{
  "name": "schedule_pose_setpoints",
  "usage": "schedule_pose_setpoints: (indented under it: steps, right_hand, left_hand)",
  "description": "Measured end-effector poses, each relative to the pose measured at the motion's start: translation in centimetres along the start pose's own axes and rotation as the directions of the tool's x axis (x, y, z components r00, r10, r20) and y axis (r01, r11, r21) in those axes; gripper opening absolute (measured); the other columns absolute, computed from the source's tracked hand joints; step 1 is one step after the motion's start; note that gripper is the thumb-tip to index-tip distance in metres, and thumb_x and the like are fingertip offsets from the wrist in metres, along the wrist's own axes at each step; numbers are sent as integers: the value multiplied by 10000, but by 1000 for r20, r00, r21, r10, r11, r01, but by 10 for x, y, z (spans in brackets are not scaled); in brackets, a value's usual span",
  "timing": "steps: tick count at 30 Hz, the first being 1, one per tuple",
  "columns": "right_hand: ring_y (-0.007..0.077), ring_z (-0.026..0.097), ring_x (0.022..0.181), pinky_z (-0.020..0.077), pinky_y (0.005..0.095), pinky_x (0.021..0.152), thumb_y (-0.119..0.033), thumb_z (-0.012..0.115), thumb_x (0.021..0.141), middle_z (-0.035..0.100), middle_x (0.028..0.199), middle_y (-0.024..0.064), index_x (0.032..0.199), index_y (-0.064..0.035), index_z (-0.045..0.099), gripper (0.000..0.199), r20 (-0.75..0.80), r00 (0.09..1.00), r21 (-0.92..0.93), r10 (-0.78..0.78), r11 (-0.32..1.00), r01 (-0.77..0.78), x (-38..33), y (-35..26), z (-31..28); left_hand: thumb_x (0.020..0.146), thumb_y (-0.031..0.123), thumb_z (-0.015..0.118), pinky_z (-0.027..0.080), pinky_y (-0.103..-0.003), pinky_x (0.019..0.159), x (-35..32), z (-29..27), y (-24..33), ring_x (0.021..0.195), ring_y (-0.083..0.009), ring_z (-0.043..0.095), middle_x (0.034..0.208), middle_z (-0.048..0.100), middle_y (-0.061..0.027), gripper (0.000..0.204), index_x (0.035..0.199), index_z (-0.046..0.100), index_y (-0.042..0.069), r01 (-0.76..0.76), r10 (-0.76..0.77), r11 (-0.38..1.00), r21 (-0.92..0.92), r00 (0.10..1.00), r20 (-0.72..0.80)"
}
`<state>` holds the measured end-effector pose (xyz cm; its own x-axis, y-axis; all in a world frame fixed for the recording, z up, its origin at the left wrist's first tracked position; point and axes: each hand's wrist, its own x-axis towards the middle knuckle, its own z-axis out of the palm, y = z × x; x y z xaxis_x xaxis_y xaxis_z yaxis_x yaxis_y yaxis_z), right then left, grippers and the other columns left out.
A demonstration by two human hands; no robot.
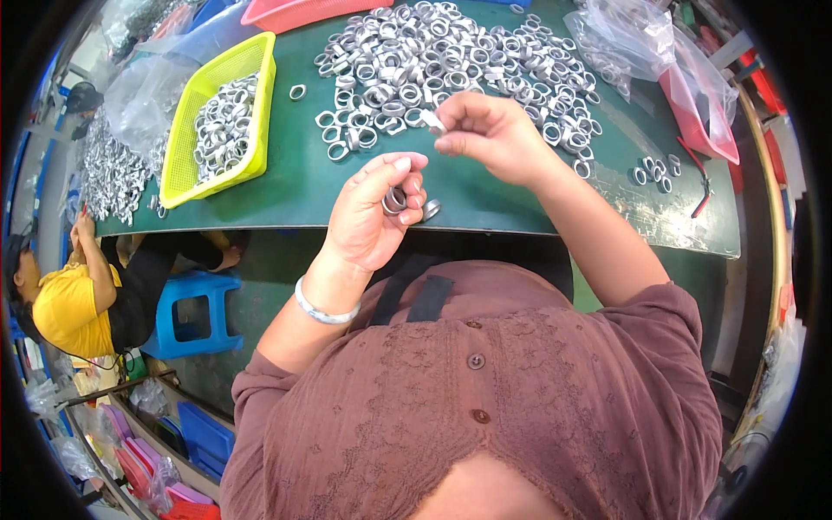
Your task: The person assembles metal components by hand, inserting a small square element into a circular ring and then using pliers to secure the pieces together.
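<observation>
A broad pile of grey metal rings (433, 52) covers the middle of the green table (295, 165). Above the table's front edge, my left hand (373, 204) curls its fingers around a dark metal ring (394, 201). One more ring (431, 209) lies just beside those fingers, near the edge. My right hand (494, 134) pinches a pale metal ring (432, 122) between thumb and fingertips, over the near side of the pile. The two hands are apart, the right one higher and farther out.
Left of the pile stands a yellow basket (268, 104) part-filled with rings. Several loose rings (656, 173) and a red-handled tool (700, 195) lie at the right. A pink tray (706, 121) with plastic bags is beyond. At far left, a person in yellow (74, 303) sits near a blue stool (195, 316).
</observation>
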<state>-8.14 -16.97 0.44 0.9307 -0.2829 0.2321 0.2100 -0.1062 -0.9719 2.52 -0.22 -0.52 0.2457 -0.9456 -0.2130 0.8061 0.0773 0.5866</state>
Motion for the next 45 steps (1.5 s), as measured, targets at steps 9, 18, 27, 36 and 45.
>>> schedule_pose_setpoints:
  steps: [9, 18, 27, 36, 45]
  right_hand:
    - [102, 500, 783, 426, 227, 709, 84, 609, 727, 515, 835, 33, 806, -4, 513, 153, -44, 972, -323, -230, 924, 204, -25, 0, 3]
    - [208, 566, 730, 463, 281, 615, 36, 646, 669, 547, 819, 69, 796, -33, 557, 170, -28, 904, -613, -426, 722, 321, -35, -16, 9]
    - [275, 542, 717, 457, 331, 599, -24, 559, 672, 523, 832, 110, 800, -24, 543, 129, 155, 831, -844, -534, 366, 393, -46, -19, 14]
    - [254, 560, 724, 472, 304, 599, 41, 594, 684, 536, 870, 118, 903, -20, 551, 232, -2, 840, -741, -542, 565, 363, -53, -17, 24]
    - [168, 576, 653, 466, 259, 590, 71, 607, 689, 542, 906, 94, 972, -19, 528, 308, -171, 907, -543, -384, 805, 239, -58, -11, 23]
  left_hand:
    - [560, 385, 758, 457, -321, 590, -8, 18, -15, 701, -252, 534, 812, 497, -91, 562, 991, 558, 87, -291, 282, -510, 809, 832, 477]
    - [774, 209, 641, 424, -267, 514, 8, -2, -13, 570, -132, 517, 632, 484, -3, 181, 823, 553, 58, -331, 295, 17, 944, 903, 311]
    - [869, 181, 514, 421, -194, 483, -2, 28, -14, 657, -91, 540, 836, 554, -35, 188, 1009, 513, 55, -41, 50, 945, 323, 999, -18]
    - [873, 158, 531, 359, -167, 491, 5, 20, -23, 617, -55, 457, 765, 528, 13, 149, 951, 580, 41, -62, 86, 949, 310, 994, -63]
    - [878, 190, 521, 351, -180, 505, 8, 15, -21, 631, -70, 466, 764, 520, 16, 160, 939, 581, 55, 5, 8, 962, 273, 999, -50]
